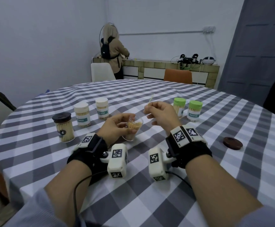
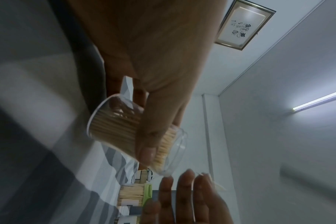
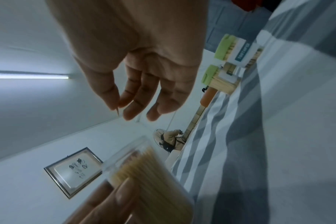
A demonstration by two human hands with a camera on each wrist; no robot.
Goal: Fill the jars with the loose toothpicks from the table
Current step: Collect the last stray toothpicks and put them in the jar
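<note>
My left hand (image 1: 117, 126) grips a clear open jar (image 1: 133, 128) packed with toothpicks and tilts it toward the right, its base on the checked tablecloth (image 1: 149, 202). In the left wrist view the thumb (image 2: 150, 145) lies across the jar (image 2: 113, 127). My right hand (image 1: 159, 113) hovers just right of the jar's mouth and pinches a toothpick (image 1: 150, 100) between thumb and forefinger. In the right wrist view the toothpick's tip (image 3: 117, 112) pokes out below the thumb, with the jar (image 3: 144, 171) below it.
Closed full jars stand on the table: a black-lidded one (image 1: 63, 126), two cream-lidded ones (image 1: 82, 114) (image 1: 102, 108) and two green-lidded ones (image 1: 179, 106) (image 1: 194, 110). A brown lid (image 1: 233, 143) lies at the right. A person (image 1: 113, 49) stands at the far counter behind two chairs.
</note>
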